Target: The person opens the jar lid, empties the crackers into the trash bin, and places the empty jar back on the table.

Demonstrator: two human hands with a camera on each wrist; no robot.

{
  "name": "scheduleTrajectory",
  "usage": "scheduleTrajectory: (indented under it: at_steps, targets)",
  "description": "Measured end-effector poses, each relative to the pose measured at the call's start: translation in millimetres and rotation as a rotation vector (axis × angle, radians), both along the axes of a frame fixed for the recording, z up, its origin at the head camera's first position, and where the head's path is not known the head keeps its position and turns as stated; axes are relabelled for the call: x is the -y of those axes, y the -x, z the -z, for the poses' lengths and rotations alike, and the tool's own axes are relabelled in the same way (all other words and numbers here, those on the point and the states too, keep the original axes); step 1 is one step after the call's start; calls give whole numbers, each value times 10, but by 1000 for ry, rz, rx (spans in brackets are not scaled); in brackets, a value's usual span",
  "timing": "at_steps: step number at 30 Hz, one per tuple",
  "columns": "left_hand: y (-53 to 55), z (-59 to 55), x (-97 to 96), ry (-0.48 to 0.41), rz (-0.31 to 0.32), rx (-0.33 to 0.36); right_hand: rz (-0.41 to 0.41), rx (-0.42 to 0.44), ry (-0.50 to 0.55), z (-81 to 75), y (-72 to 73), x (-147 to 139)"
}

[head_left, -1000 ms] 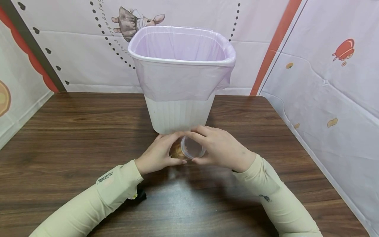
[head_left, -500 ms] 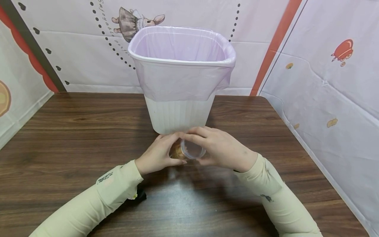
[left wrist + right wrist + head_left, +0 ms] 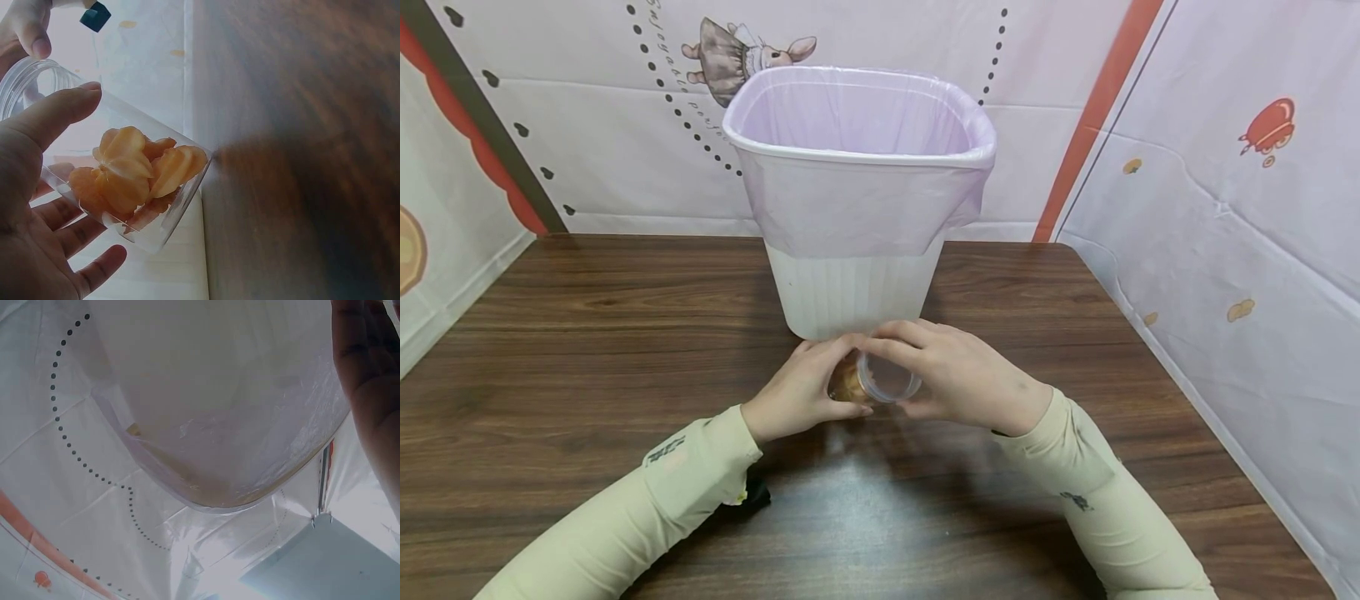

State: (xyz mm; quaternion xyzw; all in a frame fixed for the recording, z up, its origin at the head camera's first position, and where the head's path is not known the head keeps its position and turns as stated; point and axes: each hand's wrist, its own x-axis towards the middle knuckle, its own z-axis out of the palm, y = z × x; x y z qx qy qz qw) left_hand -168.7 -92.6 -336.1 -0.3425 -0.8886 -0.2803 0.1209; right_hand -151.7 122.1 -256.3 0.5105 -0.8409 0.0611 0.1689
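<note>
A clear plastic jar point(image 3: 128, 112) with orange, petal-shaped pieces point(image 3: 125, 169) inside is tilted low over the table, just in front of the bin. My left hand point(image 3: 801, 387) grips its body, thumb on one side and fingers on the other. The round mouth end point(image 3: 889, 375) points toward my right hand point(image 3: 966, 371), whose fingers and thumb curl around it. In the left wrist view, my right thumb point(image 3: 39, 44) lies at the ridged rim. My right fingers hide part of that end, and I cannot tell whether a clear lid is on it.
A white bin point(image 3: 857, 287) lined with a thin purple bag point(image 3: 850, 200) stands directly behind the hands. Under the left sleeve lies a small black object point(image 3: 758, 497). Printed white cloth point(image 3: 625, 158) encloses the brown wood-grain table point(image 3: 587, 350) at the back and sides.
My right hand has turned slightly at the jar's mouth, its thumb slipping lower and behind the rim. The left hand and the bin stay where they were.
</note>
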Motion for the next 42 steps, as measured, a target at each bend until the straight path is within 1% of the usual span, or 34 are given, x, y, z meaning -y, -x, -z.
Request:
scheduleTrajectory:
  at_steps: [5, 8, 11, 15, 18, 24, 34, 42]
  targets:
    - [-4, -5, -1, -2, -8, -11, 3, 4, 7, -8, -1, 7]
    - [-2, -6, 0, -4, -7, 3, 13, -3, 11, -12, -5, 8]
    - [5, -7, 1, -8, 2, 10, 26, 1, 11, -13, -6, 3]
    - [16, -14, -6, -34, 33, 19, 44, 18, 7, -16, -5, 2]
    - [18, -12, -7, -49, 40, 28, 61, 19, 5, -23, -9, -1]
    - [19, -4, -2, -44, 21, 35, 95, 18, 10, -28, -15, -12]
    - [21, 4, 8, -61, 17, 57, 96, 27, 24, -26, 8, -16]
    - [20, -1, 15, -73, 10, 56, 109, 43, 31, -24, 19, -28]
